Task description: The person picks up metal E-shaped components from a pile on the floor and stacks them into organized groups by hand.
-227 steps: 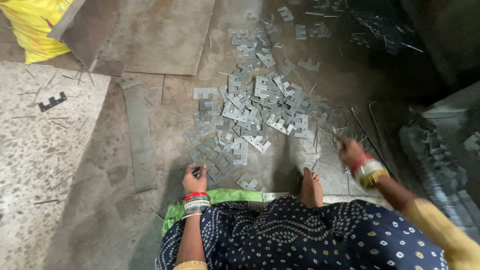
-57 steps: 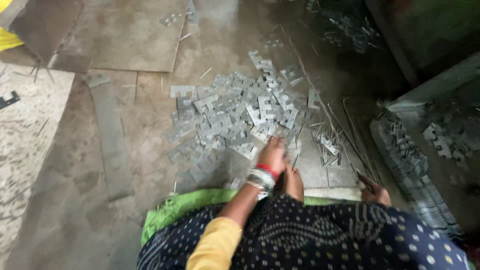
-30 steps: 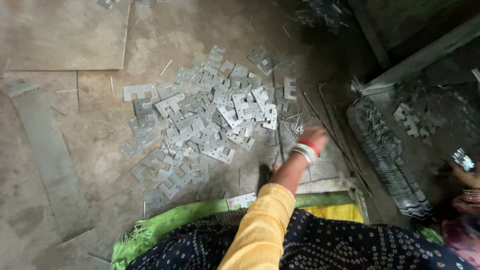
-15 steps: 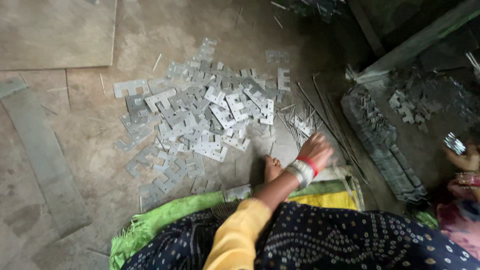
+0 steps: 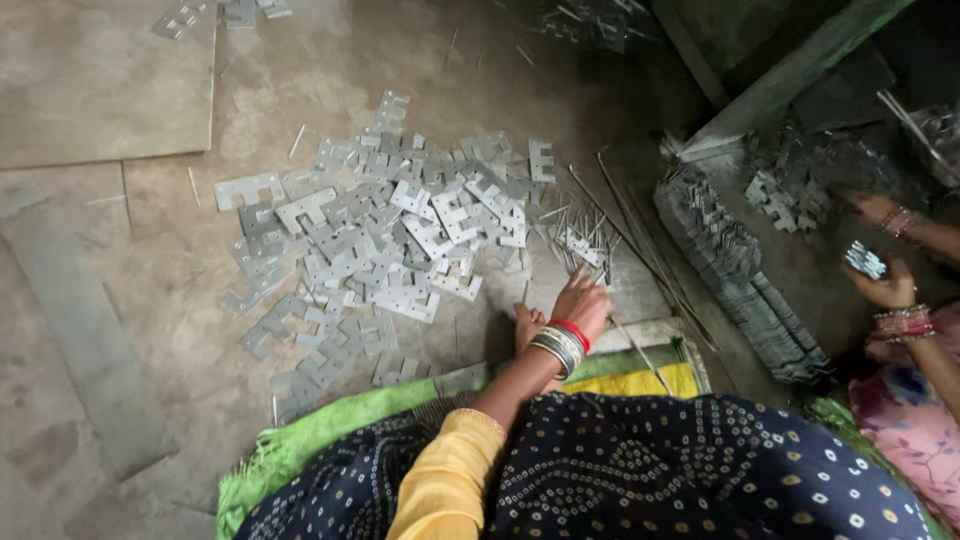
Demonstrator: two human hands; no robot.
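Now our left hand (image 5: pixel 585 303) reaches across to the thin metal rods (image 5: pixel 580 232) on the floor, just beside the pile of flat metal plates (image 5: pixel 400 240). Its fingers lie close together on the rods, but we cannot tell if they pinch one. Lifting one would need a careful pinch.

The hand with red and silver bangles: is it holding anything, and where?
Cannot be told: the left hand has fingertips on the small heap of thin grey metal rods, but no grip shows.

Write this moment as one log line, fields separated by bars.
left hand: on thin metal rods | right hand: not visible | flat grey notched metal plates: piled on floor
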